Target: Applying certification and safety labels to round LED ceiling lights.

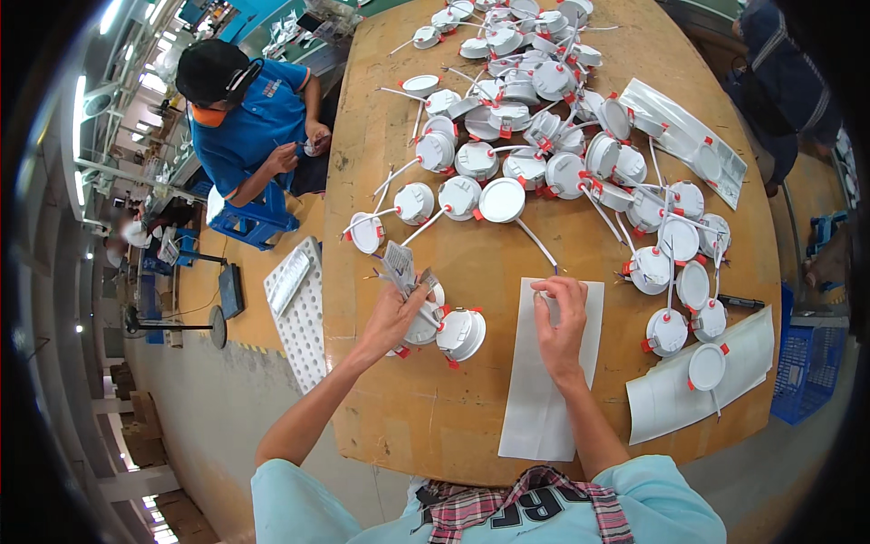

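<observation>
paper (544, 408) underlies curled right hand (563, 328); left hand (391, 317) pinches strip (398, 261).

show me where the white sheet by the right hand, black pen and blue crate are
White sheet (533, 385): head view, bare surface left of centre.
Black pen (740, 301): head view, middle of its barrel.
Blue crate (805, 370): head view, its side wall.

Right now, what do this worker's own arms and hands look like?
Both the left hand and the right hand are human and bare: no gloves, no cables. The forearms are uncovered too, and no watch shows on either wrist. Loose, plain pale-blue short sleeves cover the upper arms.
</observation>
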